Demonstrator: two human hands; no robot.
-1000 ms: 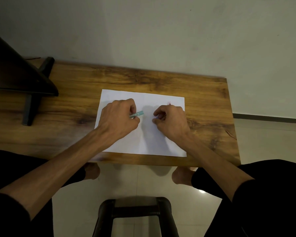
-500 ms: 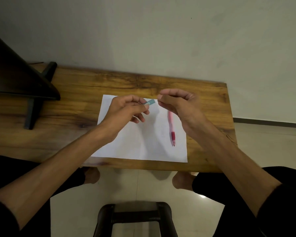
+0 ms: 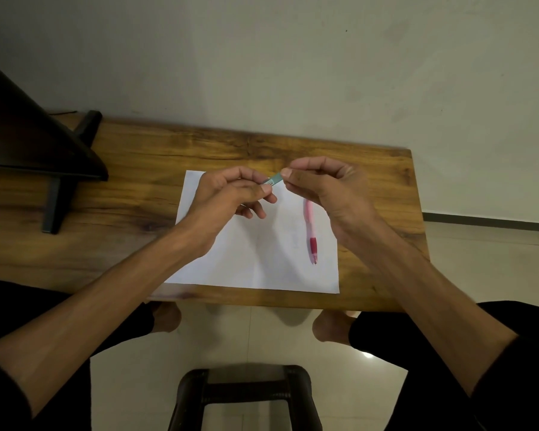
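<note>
Dark wood forms the stool nearest the viewer, standing between the person's knees. Beyond it, the wooden worktop carries a white paper sheet. A pink pen with a red grip lies on the right part of that sheet, its long axis running near to far and its tip toward the near edge. Above the far half of the sheet, both hands are raised off the worktop and meet at a small teal tube. The left hand pinches the left end of the tube between thumb and forefinger. The right hand pinches the right end in the same manner, with its other fingers curled. The tube's long axis runs left to right, with the right end tilted slightly toward the far side. Each hand sits at its own end, so neither is nearer; a pull apart along this axis appears to be the step in hand. The pen lies on the near side of the right hand, untouched. At far left, a black stand rests on the worktop, and a plain wall closes the scene.
</note>
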